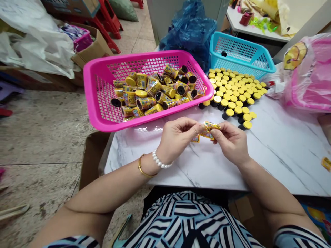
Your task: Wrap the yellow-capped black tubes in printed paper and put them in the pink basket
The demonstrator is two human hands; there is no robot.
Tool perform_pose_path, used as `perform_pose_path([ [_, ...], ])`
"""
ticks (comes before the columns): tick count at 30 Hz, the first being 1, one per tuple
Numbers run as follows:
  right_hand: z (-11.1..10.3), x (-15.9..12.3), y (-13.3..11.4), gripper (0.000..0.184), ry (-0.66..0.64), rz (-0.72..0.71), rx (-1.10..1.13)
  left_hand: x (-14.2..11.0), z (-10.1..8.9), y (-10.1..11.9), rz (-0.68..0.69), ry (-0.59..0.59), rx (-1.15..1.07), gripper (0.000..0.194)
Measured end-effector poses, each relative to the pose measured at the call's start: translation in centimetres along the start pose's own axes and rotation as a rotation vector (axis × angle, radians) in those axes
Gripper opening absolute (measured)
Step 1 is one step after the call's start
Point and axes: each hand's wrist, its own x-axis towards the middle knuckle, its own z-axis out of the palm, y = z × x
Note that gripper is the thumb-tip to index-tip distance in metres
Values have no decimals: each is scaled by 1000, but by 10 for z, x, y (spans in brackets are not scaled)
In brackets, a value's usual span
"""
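My left hand [178, 136] and my right hand [230, 141] meet above the white marble table [284, 151], fingers pinched together on a small yellow printed sticker label [210, 128]. A scrap of the same yellow label [196, 138] hangs below my left fingers. The pink basket [95, 89] behind my hands holds several small black tubes wrapped in yellow labels [155, 93]. To its right, several black tubes with yellow caps [234, 94] stand upright in rows on the table.
A turquoise basket [258, 57] sits behind the capped tubes, with a blue plastic bag [190, 31] beside it. A pink plastic bag [310, 75] lies at the right edge. A yellow scrap [326, 163] lies far right. Cardboard boxes [93, 48] and red stools [108, 20] stand on the floor left.
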Motion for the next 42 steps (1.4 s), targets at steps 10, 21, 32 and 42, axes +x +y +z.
perform_pose_path([
  [10, 4, 0, 3, 11, -4, -77, -68, 1, -5, 1, 117, -19, 138, 15],
  [21, -1, 3, 2, 28, -42, -310, -388, 4, -4, 2, -199, -124, 27, 26],
  [32, -52, 18, -2, 22, -136, -61, -1141, 25, -14, -10, -613, -264, -318, 32],
  [42, -38, 20, -7, 37, -92, -38, 136, 33, -12, -9, -672, -260, -564, 23],
])
